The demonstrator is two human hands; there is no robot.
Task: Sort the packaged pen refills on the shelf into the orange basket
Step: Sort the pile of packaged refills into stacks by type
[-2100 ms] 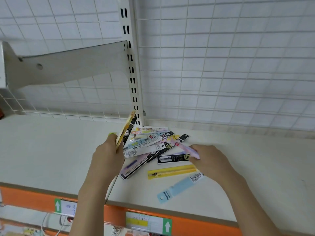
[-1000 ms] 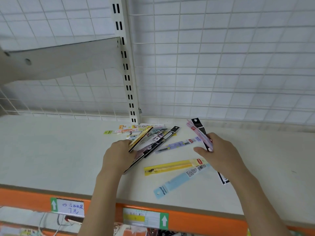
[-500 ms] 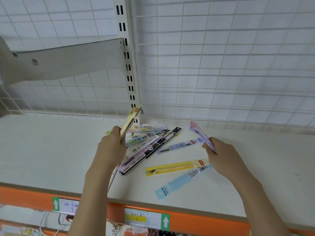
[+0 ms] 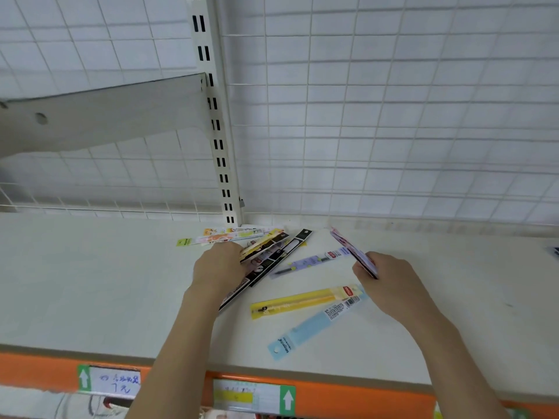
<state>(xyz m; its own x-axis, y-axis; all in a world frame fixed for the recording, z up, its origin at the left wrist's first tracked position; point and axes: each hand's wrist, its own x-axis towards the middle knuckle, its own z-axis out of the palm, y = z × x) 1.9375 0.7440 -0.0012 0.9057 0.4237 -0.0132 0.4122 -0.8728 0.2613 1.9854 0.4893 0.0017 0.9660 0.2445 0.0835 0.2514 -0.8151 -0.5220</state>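
Observation:
Several packaged pen refills lie on the white shelf point(image 4: 90, 282) near the slotted upright. My left hand point(image 4: 219, 267) grips a fanned bundle of packs point(image 4: 266, 247), its lower ends down on the pile. My right hand point(image 4: 390, 282) pinches a few pink packs point(image 4: 348, 249) held edge-up above the shelf. Between my hands lie a lilac pack point(image 4: 311, 261), a yellow pack point(image 4: 302, 302) and a light blue pack point(image 4: 314, 325). Two more packs point(image 4: 230, 235) rest behind my left hand. The orange basket is not in view.
A slotted white upright point(image 4: 222, 164) and a wire grid back panel point(image 4: 393, 131) stand behind the pile. A shelf bracket point(image 4: 99, 113) juts out at upper left. The shelf's orange front edge point(image 4: 348, 397) carries price labels. A dark item point(image 4: 555, 251) shows at the right border.
My left hand has lowered its bundle from raised near the upright down onto the pile. My right hand still holds its pink packs, roughly in place.

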